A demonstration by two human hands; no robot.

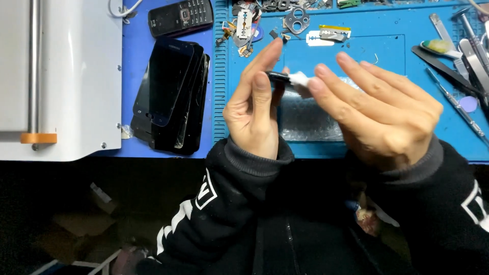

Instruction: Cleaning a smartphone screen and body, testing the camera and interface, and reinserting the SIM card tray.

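Left hand (253, 104) is up off the mat with the fingers closed around a small flat black part (277, 77), gripping it edge-on so one face points at the other hand. Looks like it's held in the air like that so it can be turned and worked on from the side instead of lying flat. Right hand (379, 109) comes in from the other side with the fingers mostly stretched out, and the thumb and first fingers seem to be pressing a little white wad (299, 79) against the end of that black part. Can't really see the thumb, so the exact pinch is a guess. The wad touches the part right where the two hands meet, above the middle of the mat.

Just under the hands there's a crinkly clear plastic bag (305, 119) lying on the blue work mat (387, 48), probably as a soft spot to put things down.

Off to the left, a fanned stack of dark phone screens (170, 97) sits beside the mat, near but out of the way. Further up is an old black keypad phone (181, 16).

At the far edge of the mat: razor blades (326, 35) and small metal bits in the tray slots, within reach. Tweezers and picks (458, 61) are lined up on the right. White machine (61, 76) sits far left.
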